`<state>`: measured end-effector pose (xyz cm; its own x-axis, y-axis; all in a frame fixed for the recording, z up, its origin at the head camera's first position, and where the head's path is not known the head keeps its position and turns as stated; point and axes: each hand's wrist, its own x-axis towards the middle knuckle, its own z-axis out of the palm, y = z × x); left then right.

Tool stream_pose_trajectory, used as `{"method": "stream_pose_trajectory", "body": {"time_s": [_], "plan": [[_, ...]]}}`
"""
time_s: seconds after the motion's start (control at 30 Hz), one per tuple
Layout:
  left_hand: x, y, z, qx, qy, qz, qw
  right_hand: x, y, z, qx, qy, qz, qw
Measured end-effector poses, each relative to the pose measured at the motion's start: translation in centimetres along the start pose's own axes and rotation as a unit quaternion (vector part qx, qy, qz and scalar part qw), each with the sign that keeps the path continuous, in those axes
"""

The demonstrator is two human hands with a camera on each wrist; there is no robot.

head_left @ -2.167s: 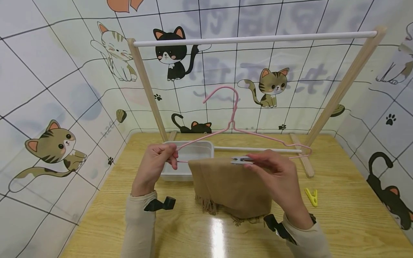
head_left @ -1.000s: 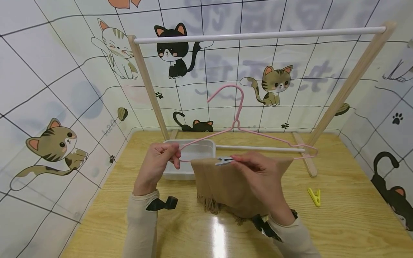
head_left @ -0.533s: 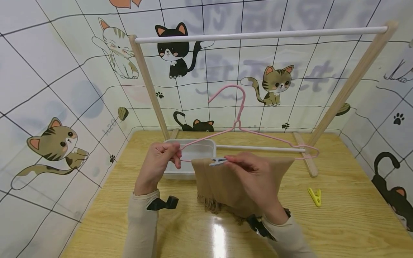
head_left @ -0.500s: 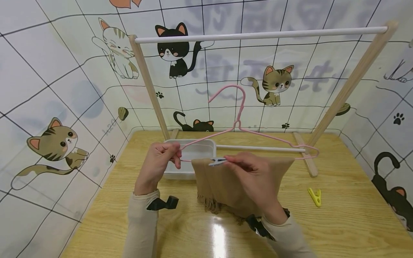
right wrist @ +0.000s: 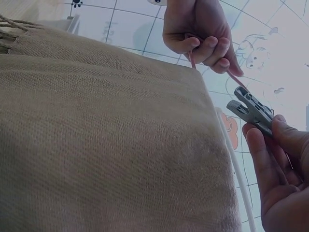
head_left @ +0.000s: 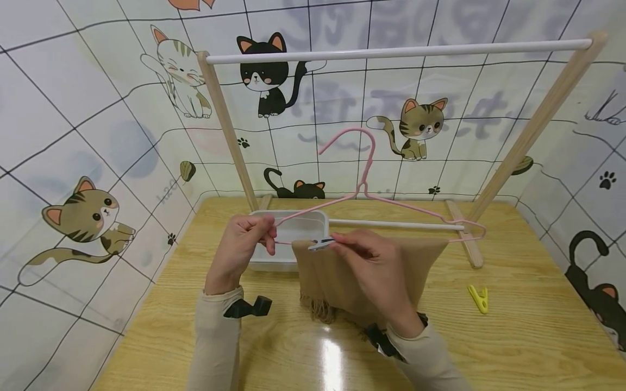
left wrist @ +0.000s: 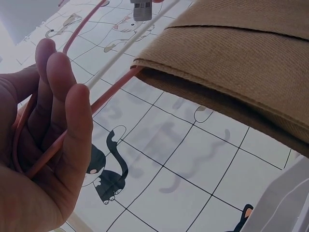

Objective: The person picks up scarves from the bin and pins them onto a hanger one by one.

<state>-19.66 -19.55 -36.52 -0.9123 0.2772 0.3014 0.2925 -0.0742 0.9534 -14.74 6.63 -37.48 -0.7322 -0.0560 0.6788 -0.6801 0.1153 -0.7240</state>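
Note:
My left hand (head_left: pixel 242 250) grips the left end of a pink clothes hanger (head_left: pixel 411 205), its fingers curled round the wire, as the left wrist view also shows. Over the hanger's bottom bar hangs a folded brown scarf (head_left: pixel 415 277) with a fringe along its lower edge. My right hand (head_left: pixel 371 266) pinches a grey clothespin (head_left: pixel 320 244) by its handles, between thumb and fingers. In the right wrist view the clothespin (right wrist: pixel 251 110) has its jaws spread, beside the scarf's top fold (right wrist: pixel 212 111) and apart from the cloth.
Behind the hanger stands a drying rack of wooden posts (head_left: pixel 225 125) with a white top rail (head_left: pixel 391 52) and a lower rail (head_left: pixel 391 224). A white plastic bin (head_left: pixel 274 266) sits behind my left hand. On the wooden table (head_left: pixel 528 326) at right lies a yellow clothespin (head_left: pixel 478 298).
My right hand has carried the grey clothespin leftward along the scarf's top edge, towards its left corner. My left hand keeps its grip on the hanger; the view has shifted slightly.

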Motion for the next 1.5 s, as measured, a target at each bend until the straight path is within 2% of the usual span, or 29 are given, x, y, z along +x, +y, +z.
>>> {"method": "stream_pose_trajectory", "body": {"time_s": [0.3, 0.53, 0.93, 1.2, 1.5], "plan": [[0.0, -0.1, 0.0, -0.002, -0.001, 0.003, 1.0000, 0.1, 0.2, 0.6, -0.038, -0.001, -0.002, 0.999], [0.1, -0.1, 0.1, 0.000, 0.003, -0.008, 1.0000, 0.2, 0.5, 1.2, -0.051, -0.006, -0.020, 0.998], [0.1, 0.1, 0.3, 0.010, 0.004, -0.023, 0.9997, 0.4, 0.9, 1.7, -0.106, -0.017, -0.061, 0.992], [0.0, -0.1, 0.2, 0.005, 0.003, -0.027, 0.9996, 0.4, 0.9, 1.9, -0.109, -0.037, -0.050, 0.992], [0.1, -0.3, 0.4, 0.006, -0.001, -0.023, 0.9997, 0.5, 0.7, 2.0, -0.148, -0.057, -0.042, 0.986]]}}
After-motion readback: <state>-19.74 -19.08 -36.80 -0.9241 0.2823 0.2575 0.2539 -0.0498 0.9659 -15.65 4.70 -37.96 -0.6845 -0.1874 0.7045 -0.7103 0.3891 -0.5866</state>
